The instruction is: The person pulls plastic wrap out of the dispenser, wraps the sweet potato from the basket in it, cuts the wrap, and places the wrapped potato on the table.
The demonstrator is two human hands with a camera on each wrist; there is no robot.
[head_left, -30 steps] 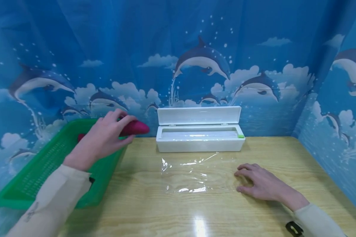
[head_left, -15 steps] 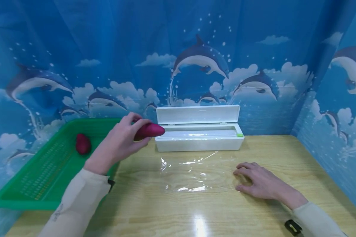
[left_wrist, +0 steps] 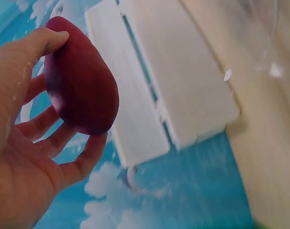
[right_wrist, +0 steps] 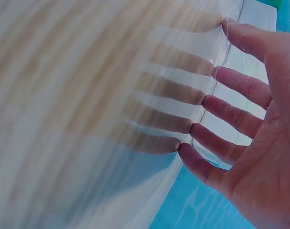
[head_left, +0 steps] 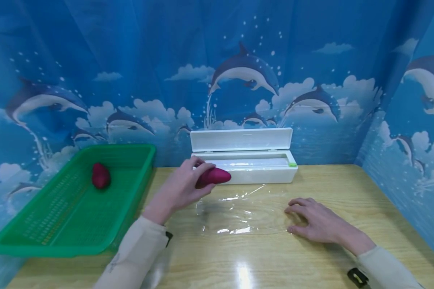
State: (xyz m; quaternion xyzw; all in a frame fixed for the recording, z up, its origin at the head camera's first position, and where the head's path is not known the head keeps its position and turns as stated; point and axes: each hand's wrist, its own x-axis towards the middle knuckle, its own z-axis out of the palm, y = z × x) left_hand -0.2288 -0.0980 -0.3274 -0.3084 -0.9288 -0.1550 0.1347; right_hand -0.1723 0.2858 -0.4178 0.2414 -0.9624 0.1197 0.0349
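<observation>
In the head view, my left hand holds a reddish-purple sweet potato above the table, in front of the white cling film box. The left wrist view has the sweet potato pinched between thumb and fingers. A sheet of clear cling film lies flat on the table before the box. At the film's right side, my right hand rests its fingertips on the table; the right wrist view shows these fingers spread and holding nothing.
A green plastic basket stands at the left with another reddish-purple sweet potato in it. The box's white lid is raised, with a film roll inside. A blue dolphin curtain backs the wooden table.
My left hand has carried the sweet potato from over the basket rightward and down toward the film. The other sweet potato in the basket has come into full view. My right hand stays put.
</observation>
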